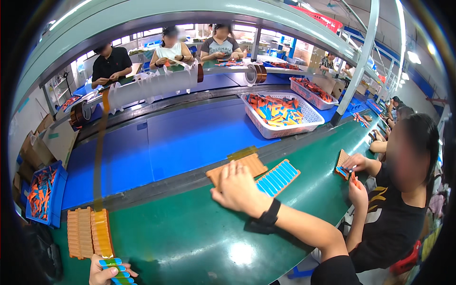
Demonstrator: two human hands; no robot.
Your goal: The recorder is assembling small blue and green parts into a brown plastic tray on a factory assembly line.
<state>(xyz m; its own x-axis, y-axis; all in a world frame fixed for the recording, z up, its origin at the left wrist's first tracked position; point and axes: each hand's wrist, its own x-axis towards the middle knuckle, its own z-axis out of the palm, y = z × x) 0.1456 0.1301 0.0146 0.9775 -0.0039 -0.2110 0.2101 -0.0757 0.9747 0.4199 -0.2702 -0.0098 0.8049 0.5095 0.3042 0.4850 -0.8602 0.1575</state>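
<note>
My left hand (101, 272), at the lower left, grips a row of blue strips (118, 271) with orange showing between them and yellowish tape across. Just beyond it, two light-brown grooved boards (80, 232) lie side by side on the green worktop. My right hand (240, 189), a black band on its wrist, reaches far forward over another brown grooved board (256, 165). Its thumb is at the board's near side and its fingers bend over the top, hiding the middle. Touching distance to the right lies a grooved board filled with blue strips (278, 178).
A white basket (266, 131) of orange and blue pieces stands on the blue conveyor (190, 142). A blue crate (59, 199) of similar pieces is at the left. Tape hangs from a roll on the overhead bar. At right, a co-worker (394, 204) handles pieces; others work opposite.
</note>
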